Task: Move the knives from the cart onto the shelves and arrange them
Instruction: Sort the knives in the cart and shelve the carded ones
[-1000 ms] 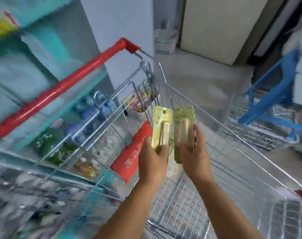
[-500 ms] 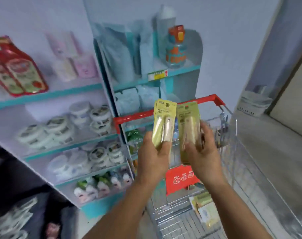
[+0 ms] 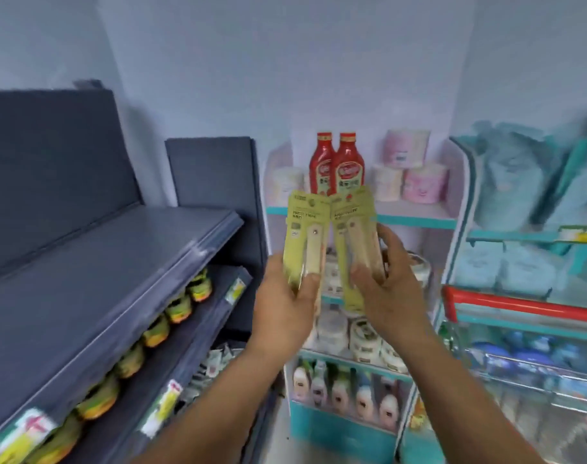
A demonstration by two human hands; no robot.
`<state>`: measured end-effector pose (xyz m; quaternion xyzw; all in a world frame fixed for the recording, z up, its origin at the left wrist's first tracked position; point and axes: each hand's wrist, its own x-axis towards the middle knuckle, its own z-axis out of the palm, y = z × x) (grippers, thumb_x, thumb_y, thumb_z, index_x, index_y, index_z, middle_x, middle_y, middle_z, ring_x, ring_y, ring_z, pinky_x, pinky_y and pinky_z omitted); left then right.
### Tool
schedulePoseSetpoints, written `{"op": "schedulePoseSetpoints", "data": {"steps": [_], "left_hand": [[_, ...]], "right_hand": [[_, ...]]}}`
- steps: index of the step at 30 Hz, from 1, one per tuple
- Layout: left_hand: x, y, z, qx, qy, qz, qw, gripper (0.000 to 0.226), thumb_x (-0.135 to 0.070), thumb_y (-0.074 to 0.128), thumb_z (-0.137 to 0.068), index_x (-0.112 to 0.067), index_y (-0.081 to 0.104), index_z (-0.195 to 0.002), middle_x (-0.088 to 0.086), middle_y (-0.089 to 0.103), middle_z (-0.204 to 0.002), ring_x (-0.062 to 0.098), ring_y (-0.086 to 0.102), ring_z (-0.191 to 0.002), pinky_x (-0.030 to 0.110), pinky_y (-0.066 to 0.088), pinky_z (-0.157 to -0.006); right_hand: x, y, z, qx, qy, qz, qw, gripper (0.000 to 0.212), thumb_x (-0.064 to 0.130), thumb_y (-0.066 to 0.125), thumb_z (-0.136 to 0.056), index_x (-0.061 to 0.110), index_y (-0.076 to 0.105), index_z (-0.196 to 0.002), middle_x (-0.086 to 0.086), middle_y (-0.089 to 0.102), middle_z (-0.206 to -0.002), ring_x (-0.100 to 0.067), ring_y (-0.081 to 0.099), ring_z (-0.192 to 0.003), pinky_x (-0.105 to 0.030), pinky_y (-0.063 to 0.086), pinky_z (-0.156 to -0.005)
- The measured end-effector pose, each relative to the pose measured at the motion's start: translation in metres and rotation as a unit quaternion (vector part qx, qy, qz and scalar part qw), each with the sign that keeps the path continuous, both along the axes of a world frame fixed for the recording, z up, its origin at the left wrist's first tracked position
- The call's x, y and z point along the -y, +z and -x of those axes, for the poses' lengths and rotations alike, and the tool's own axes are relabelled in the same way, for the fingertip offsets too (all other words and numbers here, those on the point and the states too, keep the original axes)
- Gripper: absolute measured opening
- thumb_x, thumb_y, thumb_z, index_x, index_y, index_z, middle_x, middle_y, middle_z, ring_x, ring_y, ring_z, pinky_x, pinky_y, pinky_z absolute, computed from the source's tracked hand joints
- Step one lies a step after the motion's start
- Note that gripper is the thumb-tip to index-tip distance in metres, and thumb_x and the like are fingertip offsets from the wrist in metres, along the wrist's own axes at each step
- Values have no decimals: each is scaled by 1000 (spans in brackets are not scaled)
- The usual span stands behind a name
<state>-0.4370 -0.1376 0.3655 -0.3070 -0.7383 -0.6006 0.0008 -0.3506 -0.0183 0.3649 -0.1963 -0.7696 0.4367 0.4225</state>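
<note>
Left hand (image 3: 287,306) pinches one carded knife pack (image 3: 305,242); right hand (image 3: 391,293) grips the other pack (image 3: 354,239). Judged light, stiff, slightly slippery; hold by lower card edges.

Two bare forearms, no sleeves, bare hands (image 3: 285,316)

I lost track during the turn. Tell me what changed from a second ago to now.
The view swung left, from the cart basket to the shelves; only the cart's red handle shows now. The two packs' tops have fanned apart. Unchanged: the left hand grips the left knife pack, the right hand the right knife pack.
</note>
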Motion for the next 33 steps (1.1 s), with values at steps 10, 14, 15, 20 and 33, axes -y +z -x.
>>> {"op": "schedulePoseSetpoints", "data": {"steps": [10,14,15,20,33], "left_hand": [[150,30,109,-12,165,10,986,21,-21,56,-93,-28,39,-104,-14,57,-87,-4,55,-75,10,42,-58],[200,38,131,10,234,5,972,19,-24,54,-94,-27,38,-104,-14,56,-84,-3,54,-68,6,42,-51],[211,40,135,14,253,5,967,18,-24,53,-95,-26,38,-103,-13,55,-83,-2,53,-65,6,41,-48],[254,43,150,47,347,6,937,18,-39,48,-95,-29,35,-102,-7,58,-83,7,57,-67,28,50,-60],[318,11,172,126,508,212,825,26,-22,37,-99,-14,51,-119,11,35,-126,16,42,-85,22,41,-72]], "right_hand": [[129,26,152,13,175,-4,985,58,13,56,-90,41,36,-136,35,48,-113,8,52,-97,0,34,-74],[176,35,197,49,246,-7,968,59,16,55,-90,39,35,-141,18,52,-124,-5,52,-105,-8,39,-76],[187,35,208,55,263,-14,963,59,16,54,-90,39,36,-141,14,52,-124,-8,52,-106,-13,41,-79],[236,40,252,106,328,-49,938,59,18,53,-92,33,32,-144,5,42,-125,-14,46,-103,-21,31,-82],[311,16,326,231,453,-198,838,43,24,38,-98,29,39,-140,-5,43,-132,-24,50,-111,-32,42,-86]]}}
